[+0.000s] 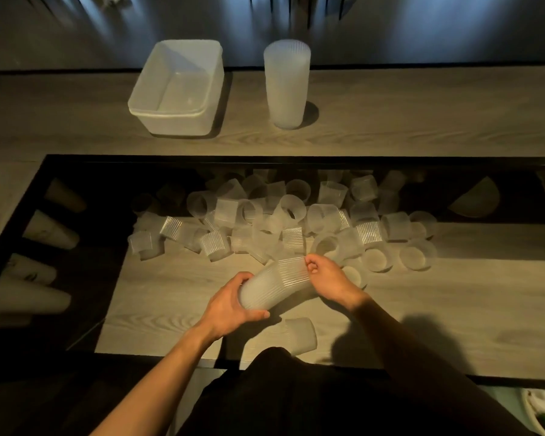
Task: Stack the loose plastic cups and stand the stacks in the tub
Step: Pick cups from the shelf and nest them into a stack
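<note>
A short stack of cups (272, 286) is held tilted, gripped at its base by the left hand (230, 302) and pinched at its rim by the right hand (326, 278). Loose cups (280, 221) are heaped just beyond, the tub (170, 119) well apart. The stack could be jammed by a crooked push.

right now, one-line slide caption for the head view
Left hand and right hand hold a cup stack near loose cups; tub beyond.

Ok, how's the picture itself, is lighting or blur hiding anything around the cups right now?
Head view: dim warm light, the tub and tall stack are clearest; the loose cups merge into one pale pile; cups at far left sit in deep shadow; wide-angle bends the table edges; the held stack looks slightly soft.
</note>
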A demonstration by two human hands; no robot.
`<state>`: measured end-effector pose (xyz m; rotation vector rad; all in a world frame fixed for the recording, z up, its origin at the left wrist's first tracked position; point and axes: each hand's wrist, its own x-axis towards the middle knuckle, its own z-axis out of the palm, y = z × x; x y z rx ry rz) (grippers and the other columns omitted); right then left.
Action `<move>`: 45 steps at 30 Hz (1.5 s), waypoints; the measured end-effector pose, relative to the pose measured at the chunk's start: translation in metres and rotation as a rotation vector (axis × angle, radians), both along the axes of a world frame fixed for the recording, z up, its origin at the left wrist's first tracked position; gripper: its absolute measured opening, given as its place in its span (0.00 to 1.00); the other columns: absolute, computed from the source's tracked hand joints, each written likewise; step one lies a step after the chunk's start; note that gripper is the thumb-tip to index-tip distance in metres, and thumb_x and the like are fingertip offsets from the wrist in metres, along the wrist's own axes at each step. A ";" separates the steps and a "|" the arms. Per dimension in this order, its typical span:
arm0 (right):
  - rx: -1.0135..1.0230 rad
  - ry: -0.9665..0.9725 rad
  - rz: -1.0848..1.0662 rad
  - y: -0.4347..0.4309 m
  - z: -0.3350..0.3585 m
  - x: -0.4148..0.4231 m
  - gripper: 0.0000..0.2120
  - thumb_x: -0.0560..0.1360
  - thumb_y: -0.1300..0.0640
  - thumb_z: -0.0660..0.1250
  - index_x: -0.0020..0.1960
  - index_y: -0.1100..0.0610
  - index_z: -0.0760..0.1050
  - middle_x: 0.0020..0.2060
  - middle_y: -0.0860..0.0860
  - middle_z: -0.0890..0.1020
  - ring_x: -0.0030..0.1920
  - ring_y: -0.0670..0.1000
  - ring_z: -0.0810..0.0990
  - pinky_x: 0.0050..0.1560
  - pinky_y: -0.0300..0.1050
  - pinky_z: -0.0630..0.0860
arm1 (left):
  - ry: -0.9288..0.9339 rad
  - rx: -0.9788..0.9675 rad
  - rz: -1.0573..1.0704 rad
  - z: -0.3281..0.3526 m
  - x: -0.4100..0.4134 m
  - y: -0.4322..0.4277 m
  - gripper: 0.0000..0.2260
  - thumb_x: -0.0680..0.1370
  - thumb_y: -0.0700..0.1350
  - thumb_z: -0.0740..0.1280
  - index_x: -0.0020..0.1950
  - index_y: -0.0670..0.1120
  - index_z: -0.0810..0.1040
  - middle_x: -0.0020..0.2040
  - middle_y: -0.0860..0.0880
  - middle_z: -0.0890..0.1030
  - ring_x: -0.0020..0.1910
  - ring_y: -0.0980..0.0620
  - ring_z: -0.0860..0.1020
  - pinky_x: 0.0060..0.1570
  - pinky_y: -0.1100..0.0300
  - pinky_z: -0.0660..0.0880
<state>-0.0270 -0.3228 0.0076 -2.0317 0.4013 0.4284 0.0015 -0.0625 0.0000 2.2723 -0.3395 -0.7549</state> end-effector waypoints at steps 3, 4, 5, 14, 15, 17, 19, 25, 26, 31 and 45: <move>0.130 0.065 -0.049 0.000 -0.004 0.002 0.04 0.79 0.56 0.66 0.54 0.50 0.75 0.50 0.50 0.82 0.52 0.50 0.82 0.55 0.55 0.81 | 0.016 -0.002 0.004 0.001 0.004 -0.004 0.37 0.62 0.60 0.81 0.65 0.59 0.67 0.58 0.60 0.73 0.56 0.55 0.76 0.52 0.51 0.82; 0.141 0.068 -0.089 0.000 -0.004 0.002 0.05 0.79 0.57 0.67 0.53 0.50 0.75 0.50 0.50 0.82 0.52 0.50 0.82 0.54 0.55 0.82 | 0.026 0.003 0.001 0.001 0.005 -0.005 0.36 0.62 0.59 0.82 0.64 0.59 0.67 0.58 0.60 0.73 0.56 0.54 0.76 0.52 0.51 0.82; 0.138 0.071 -0.135 -0.001 -0.004 0.003 0.04 0.79 0.58 0.67 0.51 0.50 0.74 0.49 0.50 0.81 0.51 0.50 0.81 0.53 0.54 0.82 | 0.036 0.008 0.005 0.000 0.006 -0.005 0.36 0.62 0.59 0.82 0.64 0.60 0.67 0.58 0.60 0.73 0.56 0.54 0.76 0.51 0.50 0.83; 0.408 0.039 -0.287 -0.005 0.005 0.004 0.12 0.81 0.53 0.62 0.64 0.47 0.70 0.53 0.48 0.79 0.50 0.48 0.79 0.54 0.47 0.76 | 0.065 0.009 0.042 -0.007 0.010 -0.010 0.39 0.59 0.62 0.81 0.65 0.60 0.67 0.58 0.59 0.74 0.55 0.52 0.77 0.46 0.51 0.84; 0.444 0.031 -0.291 -0.005 0.006 0.003 0.12 0.80 0.50 0.63 0.64 0.47 0.72 0.56 0.48 0.79 0.54 0.48 0.79 0.56 0.47 0.75 | 0.068 0.006 0.045 -0.007 0.010 -0.011 0.38 0.60 0.61 0.81 0.65 0.59 0.67 0.58 0.58 0.74 0.55 0.52 0.77 0.45 0.51 0.84; 0.464 0.024 -0.299 -0.003 0.005 0.001 0.16 0.78 0.44 0.66 0.63 0.46 0.71 0.60 0.49 0.78 0.58 0.50 0.78 0.59 0.51 0.76 | 0.071 0.002 0.050 -0.007 0.011 -0.014 0.38 0.60 0.60 0.82 0.64 0.59 0.68 0.58 0.57 0.74 0.55 0.52 0.77 0.43 0.52 0.84; 0.453 0.005 -0.302 -0.002 0.004 0.000 0.26 0.71 0.33 0.69 0.63 0.45 0.70 0.61 0.49 0.76 0.60 0.51 0.77 0.60 0.55 0.77 | 0.071 0.003 0.052 -0.007 0.012 -0.016 0.37 0.59 0.61 0.82 0.63 0.59 0.68 0.58 0.57 0.75 0.54 0.52 0.77 0.42 0.52 0.84; 0.242 -0.083 -0.181 0.013 -0.004 0.003 0.16 0.75 0.32 0.58 0.53 0.42 0.70 0.55 0.47 0.75 0.56 0.49 0.77 0.60 0.55 0.76 | 0.025 0.035 0.057 -0.006 0.013 -0.023 0.37 0.59 0.63 0.80 0.63 0.60 0.67 0.56 0.59 0.75 0.53 0.54 0.78 0.47 0.51 0.83; 0.214 -0.114 -0.163 0.018 -0.002 0.003 0.13 0.78 0.38 0.59 0.52 0.46 0.71 0.54 0.48 0.74 0.54 0.49 0.76 0.58 0.52 0.75 | 0.017 0.040 0.060 -0.006 0.013 -0.024 0.37 0.59 0.64 0.79 0.63 0.60 0.67 0.56 0.59 0.75 0.53 0.54 0.78 0.47 0.50 0.83; 0.212 -0.158 -0.021 0.039 -0.002 -0.005 0.14 0.84 0.51 0.58 0.55 0.59 0.77 0.72 0.44 0.62 0.70 0.41 0.61 0.70 0.37 0.60 | -0.029 0.029 0.108 -0.006 0.009 -0.024 0.37 0.61 0.65 0.79 0.64 0.58 0.67 0.55 0.60 0.74 0.51 0.55 0.78 0.47 0.48 0.82; 0.010 -0.171 0.153 0.013 0.001 -0.023 0.14 0.79 0.48 0.66 0.64 0.48 0.75 0.57 0.43 0.77 0.57 0.40 0.76 0.62 0.50 0.76 | 0.012 0.096 0.141 -0.010 -0.020 0.002 0.38 0.59 0.65 0.79 0.63 0.58 0.67 0.56 0.57 0.74 0.53 0.52 0.78 0.46 0.49 0.84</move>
